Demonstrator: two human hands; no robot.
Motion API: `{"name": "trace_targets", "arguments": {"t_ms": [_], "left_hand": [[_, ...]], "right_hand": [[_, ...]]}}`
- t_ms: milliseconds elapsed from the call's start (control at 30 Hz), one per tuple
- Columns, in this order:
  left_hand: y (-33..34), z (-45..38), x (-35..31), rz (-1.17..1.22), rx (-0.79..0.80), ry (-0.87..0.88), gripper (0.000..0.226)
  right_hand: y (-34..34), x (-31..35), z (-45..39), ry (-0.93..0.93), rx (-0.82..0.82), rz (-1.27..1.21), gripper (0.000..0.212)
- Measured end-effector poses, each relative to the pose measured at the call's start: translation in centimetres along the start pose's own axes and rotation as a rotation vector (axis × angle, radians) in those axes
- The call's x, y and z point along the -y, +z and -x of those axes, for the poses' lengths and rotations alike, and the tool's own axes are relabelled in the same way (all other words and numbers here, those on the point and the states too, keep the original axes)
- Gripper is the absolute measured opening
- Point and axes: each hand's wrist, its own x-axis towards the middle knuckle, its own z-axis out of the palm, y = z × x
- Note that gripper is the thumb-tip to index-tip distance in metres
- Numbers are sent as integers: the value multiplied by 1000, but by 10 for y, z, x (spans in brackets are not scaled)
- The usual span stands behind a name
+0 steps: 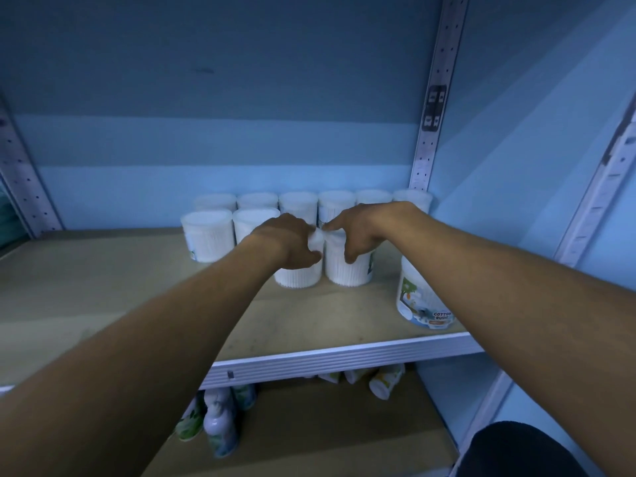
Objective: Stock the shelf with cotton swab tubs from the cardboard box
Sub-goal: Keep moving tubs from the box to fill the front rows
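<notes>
Both arms reach over the brown shelf board (pixel 103 287). My left hand (pixel 289 241) grips a white cotton swab tub (pixel 299 275) from above, and my right hand (pixel 358 232) grips another tub (pixel 349 270) standing right beside it. Both tubs rest upright on the board, touching each other. Behind them stands a back row of several tubs (pixel 297 203) against the blue wall, with two more tubs (pixel 206 235) in a second row at the left. A labelled tub (pixel 420 297) stands alone near the front right edge. The cardboard box is out of view.
Perforated metal uprights (pixel 433 108) frame the shelf bay. The shelf's white front rail (pixel 344 356) runs across below my arms. On the lower shelf stand several bottles (pixel 216 421), and small containers (pixel 385 380) lie tipped. A dark rounded shape (pixel 523 449) sits at bottom right.
</notes>
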Motion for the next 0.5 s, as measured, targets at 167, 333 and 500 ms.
{"name": "trace_targets", "arguments": {"t_ms": [167, 333, 500], "left_hand": [[-6, 27, 4, 8, 2, 27, 64], [-7, 44, 10, 45, -1, 52, 67], [-7, 57, 14, 104, -2, 55, 71]], "right_hand": [[-5, 11, 23, 4, 12, 19, 88], [-10, 24, 39, -2, 32, 57, 83], [-10, 35, 46, 56, 98, 132, 92]]}}
